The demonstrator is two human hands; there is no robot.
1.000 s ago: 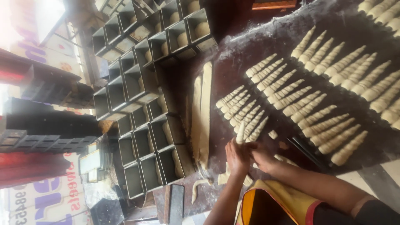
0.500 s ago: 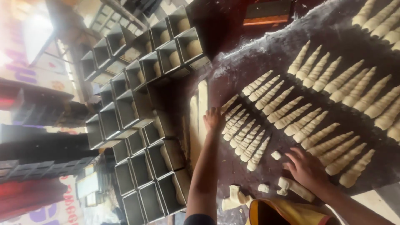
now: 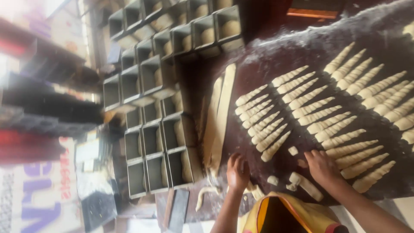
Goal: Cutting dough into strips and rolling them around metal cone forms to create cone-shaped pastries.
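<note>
A: What are the hands on?

B: The left hand [image 3: 237, 171] rests on the dark floured desk [image 3: 276, 51] at the near end of the long dough strips [image 3: 220, 116]. Its fingers curl down over a bit of dough there, though I cannot tell whether they truly grip it. The right hand [image 3: 320, 166] lies palm down, fingers loose and spread, holding nothing, its fingertips touching the near end of a twisted dough cone [image 3: 351, 149].

A: And just beside the hands?

B: Small dough scraps [image 3: 293, 150] lie between the two hands, with a short dough piece [image 3: 306, 185] just near of the right hand. A thin curled dough rope [image 3: 206, 194] sits to the left of the left wrist.

A: Where are the cones?

B: They lie in rows across the desk. One group of twisted cones [image 3: 261, 116] lies just right of the long strips, far of the left hand. More rows [image 3: 358, 99] spread to the right and run out of view.

A: What is to the left?

B: Metal loaf tins [image 3: 161, 142] stand packed together, touching the long strips' left side, and several of them hold pale dough. More tins [image 3: 189, 30] stand at the far edge. Further left the view is blurred, with dark stacked shapes and a printed sheet.

A: Anything nearest the camera?

B: A yellow garment with a red trim [image 3: 293, 213], between the two forearms.
</note>
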